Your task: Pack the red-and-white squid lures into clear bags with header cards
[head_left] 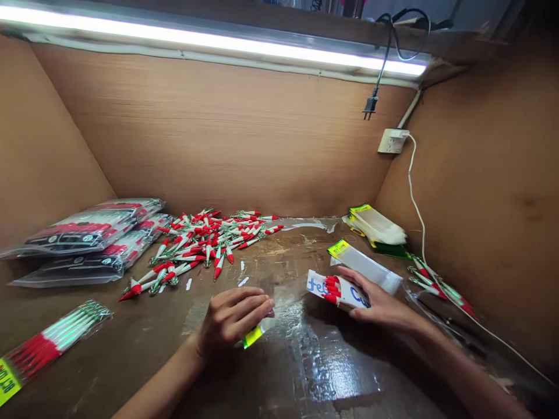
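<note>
My left hand [233,317] lies on the wooden bench with its fingers curled over a clear bag with a yellow header [253,336], only the header tip showing. My right hand [375,302] grips a small white box with blue lettering [338,289]; several red-tipped lures stick out of the box's left end. A heap of loose red, white and green lures [205,241] lies farther back, left of centre, out of reach of both hands. An empty clear sleeve with a yellow header [364,265] lies just behind my right hand.
Stacked sealed packs of lures [94,233] sit at the left wall. One filled pack [48,340] lies near the left front edge. A pile of empty sleeves [378,227] sits at the back right, with a few lures [437,285] and a white cable [414,203] along the right wall.
</note>
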Demonstrator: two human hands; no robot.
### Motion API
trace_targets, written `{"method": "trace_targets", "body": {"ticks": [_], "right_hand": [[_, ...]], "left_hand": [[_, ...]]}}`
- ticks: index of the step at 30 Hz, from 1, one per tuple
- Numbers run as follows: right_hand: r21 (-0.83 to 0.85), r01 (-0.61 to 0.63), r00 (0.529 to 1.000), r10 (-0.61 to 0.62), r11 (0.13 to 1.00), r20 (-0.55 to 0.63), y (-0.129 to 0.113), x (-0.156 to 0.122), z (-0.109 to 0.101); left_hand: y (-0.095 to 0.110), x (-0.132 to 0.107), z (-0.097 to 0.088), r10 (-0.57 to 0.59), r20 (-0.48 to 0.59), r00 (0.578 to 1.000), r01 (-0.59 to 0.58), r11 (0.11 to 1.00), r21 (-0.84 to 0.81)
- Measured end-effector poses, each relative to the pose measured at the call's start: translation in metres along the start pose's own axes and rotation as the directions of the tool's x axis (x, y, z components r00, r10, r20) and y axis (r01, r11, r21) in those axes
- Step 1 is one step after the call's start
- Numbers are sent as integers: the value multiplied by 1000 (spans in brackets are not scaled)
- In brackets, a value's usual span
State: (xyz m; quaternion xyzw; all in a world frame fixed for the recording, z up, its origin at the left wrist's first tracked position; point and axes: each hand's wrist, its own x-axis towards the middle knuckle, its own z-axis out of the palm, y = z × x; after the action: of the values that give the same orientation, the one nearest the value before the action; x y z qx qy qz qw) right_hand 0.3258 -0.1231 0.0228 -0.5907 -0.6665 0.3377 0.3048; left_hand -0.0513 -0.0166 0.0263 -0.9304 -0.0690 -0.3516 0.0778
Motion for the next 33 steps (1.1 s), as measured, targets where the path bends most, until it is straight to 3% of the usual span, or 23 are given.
{"method": "trace_targets", "body": {"ticks": [7,15,22,25,27,29,31,33], "right_hand": [[33,18,985,-23,999,173,1,7,-15],[50,8,983,-17,999,184,6,3,-20],[82,32,951,-56,996,303,5,4,-22],[95,64,935,-93,993,341,6,4,-21],[77,86,932,-108,993,347,8,5,-17],[40,102,941,-109,994,320,9,6,-11],[-4,109,958,-104,994,268,9,7,-3],[-54,119,970,-104,991,218,7,7,5]], "left_hand": [[7,0,8,85,96,992,-82,996,-34],[6,6,6,105,56,993,-106,994,17],[9,9,7,182,-11,983,-182,983,34],[8,7,14,191,41,981,-192,981,20],[5,8,20,140,115,983,-144,989,21],[-2,9,23,9,215,976,-14,1000,21],[-13,7,21,-163,321,933,176,984,-9],[-25,1,15,-290,423,859,357,930,-88]]}}
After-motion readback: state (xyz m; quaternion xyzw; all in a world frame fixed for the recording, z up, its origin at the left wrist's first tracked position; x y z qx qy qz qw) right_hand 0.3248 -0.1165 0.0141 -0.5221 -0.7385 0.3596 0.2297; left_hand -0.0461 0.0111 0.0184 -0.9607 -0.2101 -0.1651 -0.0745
